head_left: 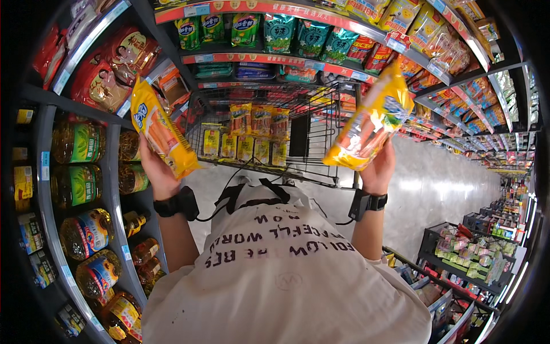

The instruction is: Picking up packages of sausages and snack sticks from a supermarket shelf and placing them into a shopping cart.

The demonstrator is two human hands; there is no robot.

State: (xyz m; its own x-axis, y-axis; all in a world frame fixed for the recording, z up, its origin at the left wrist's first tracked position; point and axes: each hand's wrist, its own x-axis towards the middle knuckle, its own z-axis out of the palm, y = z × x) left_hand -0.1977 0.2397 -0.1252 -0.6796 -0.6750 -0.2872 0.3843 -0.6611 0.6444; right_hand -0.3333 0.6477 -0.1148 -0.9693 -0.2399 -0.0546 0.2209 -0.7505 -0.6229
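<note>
My left hand (158,165) holds a yellow pack of sausages (160,129) upright, tilted, near the left shelves. On the other side, my right hand (380,167) grips another yellow sausage pack (369,124), its wrapper shining in the light. Both hands are raised at either side of a black wire shopping cart (318,165). In the cart lie several yellow packs in rows: sausage packs (261,120) at the back and yellow-green packets (245,148) in front of them. Black devices are strapped to both wrists, with cables running from them.
Bottles of cooking oil (88,185) and red bags (101,86) fill the shelves at the left. Ahead, a shelf holds green and teal snack bags (278,34). A grey floor aisle (429,180) runs right, past a black display bin (438,249) with packets.
</note>
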